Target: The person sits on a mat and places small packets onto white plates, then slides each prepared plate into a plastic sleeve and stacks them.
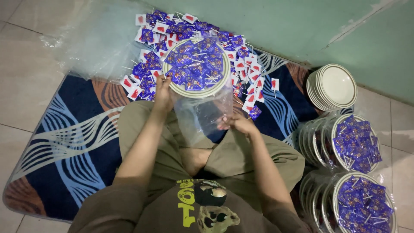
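I had left hand (163,92) gripping candy-filled plate (196,64) rim | right hand (236,123) pinching clear bag (202,114) | mat (77,142) beneath

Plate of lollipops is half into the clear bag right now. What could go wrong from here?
The plate is tilted with wrapped lollipops heaped on it, so some may slide off as the clear bag goes over it. Only the left hand is at the rim; the right hand holds thin film, which might slip or tear. Lollipop sticks may also snag or pierce the bag.
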